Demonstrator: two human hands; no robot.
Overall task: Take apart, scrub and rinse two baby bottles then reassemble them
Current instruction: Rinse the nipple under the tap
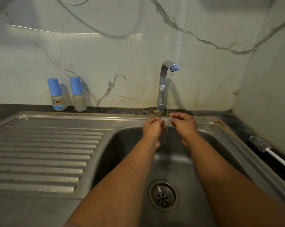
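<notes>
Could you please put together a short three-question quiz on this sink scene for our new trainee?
1. True or false: both baby bottles stand capped on the counter by the wall.
2. Where does the bottle brush lie? A) in the sink basin B) on the counter right of the sink C) on the drainboard
3. What do the left hand and right hand hold under the tap?

Key: 1 true; 2 B; 3 a small clear piece, too blurred to identify.

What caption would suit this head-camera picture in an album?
Both hands, left hand and right hand, hold a small clear piece under the running tap.
</notes>
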